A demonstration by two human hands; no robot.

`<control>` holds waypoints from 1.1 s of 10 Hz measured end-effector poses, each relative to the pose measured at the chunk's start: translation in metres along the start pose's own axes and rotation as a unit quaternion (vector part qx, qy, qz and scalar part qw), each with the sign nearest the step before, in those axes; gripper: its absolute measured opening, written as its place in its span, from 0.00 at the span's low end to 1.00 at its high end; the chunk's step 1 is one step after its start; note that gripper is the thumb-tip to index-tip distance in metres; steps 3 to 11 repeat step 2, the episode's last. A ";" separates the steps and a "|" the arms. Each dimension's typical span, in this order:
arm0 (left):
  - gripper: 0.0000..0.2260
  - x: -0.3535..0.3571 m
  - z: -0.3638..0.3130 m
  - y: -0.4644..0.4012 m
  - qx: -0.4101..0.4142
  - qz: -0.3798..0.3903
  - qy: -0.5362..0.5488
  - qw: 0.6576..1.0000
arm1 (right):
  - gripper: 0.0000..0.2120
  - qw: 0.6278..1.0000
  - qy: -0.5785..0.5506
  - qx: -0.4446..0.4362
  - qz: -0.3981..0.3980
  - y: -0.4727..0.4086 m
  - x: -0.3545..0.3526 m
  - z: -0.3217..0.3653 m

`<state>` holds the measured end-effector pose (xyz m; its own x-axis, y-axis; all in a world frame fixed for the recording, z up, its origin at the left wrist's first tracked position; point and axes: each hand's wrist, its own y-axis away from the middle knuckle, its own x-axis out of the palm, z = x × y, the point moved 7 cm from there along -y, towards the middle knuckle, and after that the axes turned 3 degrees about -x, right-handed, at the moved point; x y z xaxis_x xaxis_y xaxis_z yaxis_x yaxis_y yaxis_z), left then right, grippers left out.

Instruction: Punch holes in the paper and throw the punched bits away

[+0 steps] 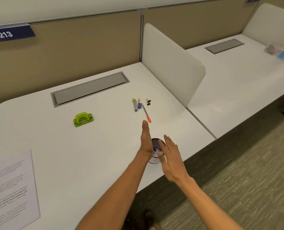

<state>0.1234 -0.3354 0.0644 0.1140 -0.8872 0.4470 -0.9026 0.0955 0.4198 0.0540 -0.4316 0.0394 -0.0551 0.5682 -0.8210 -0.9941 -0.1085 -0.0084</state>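
left fingers: straight and together, hand edge-on, holding nothing; left hand (146, 140) stands just left of the mesh cup, whether it touches the rim i cannot tell
right fingers: straight, slightly spread, released; right hand (170, 159) hovers palm-down over the right side of the cup, thumb lying across its mouth
mesh cup (156, 151): small dark round mesh container between the two hands, near the front edge of the desk; pale bits show inside, too small to tell what they are
hole punch (83, 120): green, sits alone on the desk, well left of the hands and apart from the paper
paper (11, 188): printed sheet lying flat at the front left of the desk, cut by the frame edge, well apart from both hands
small items: orange-tipped pen (147, 114) just beyond the left fingertips; stapler (135, 104) with a blue sharpener (139, 105) beside it; two black binder clips (148, 102) just right of those
desk (58, 146): white top, grey cable hatch (89, 88) set in toward the back
room: tan partition (81, 44) behind with a dark plate reading 213 (8, 34); white divider (169, 63) on the right, a second white desk beyond it carrying a blurred blue object; greenish carpet (237, 180) below
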 end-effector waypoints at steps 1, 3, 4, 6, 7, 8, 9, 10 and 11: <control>0.25 -0.002 0.000 0.002 0.003 -0.004 -0.017 1.000 | 0.37 0.999 0.027 -0.044 0.017 -0.001 -0.005 0.004; 0.32 -0.008 0.003 -0.006 0.003 -0.017 0.012 1.000 | 0.33 0.995 0.063 -0.073 0.042 -0.006 -0.007 0.004; 0.32 -0.008 0.003 -0.006 0.003 -0.017 0.012 1.000 | 0.33 0.995 0.063 -0.073 0.042 -0.006 -0.007 0.004; 0.32 -0.008 0.003 -0.006 0.003 -0.017 0.012 1.000 | 0.33 0.995 0.063 -0.073 0.042 -0.006 -0.007 0.004; 0.32 -0.008 0.003 -0.006 0.003 -0.017 0.012 1.000 | 0.33 0.995 0.063 -0.073 0.042 -0.006 -0.007 0.004; 0.32 -0.008 0.003 -0.006 0.003 -0.017 0.012 1.000 | 0.33 0.995 0.063 -0.073 0.042 -0.006 -0.007 0.004; 0.32 -0.008 0.003 -0.006 0.003 -0.017 0.012 1.000 | 0.33 0.995 0.063 -0.073 0.042 -0.006 -0.007 0.004; 0.32 -0.008 0.003 -0.006 0.003 -0.017 0.012 1.000 | 0.33 0.995 0.063 -0.073 0.042 -0.006 -0.007 0.004; 0.32 -0.008 0.003 -0.006 0.003 -0.017 0.012 1.000 | 0.33 0.995 0.063 -0.073 0.042 -0.006 -0.007 0.004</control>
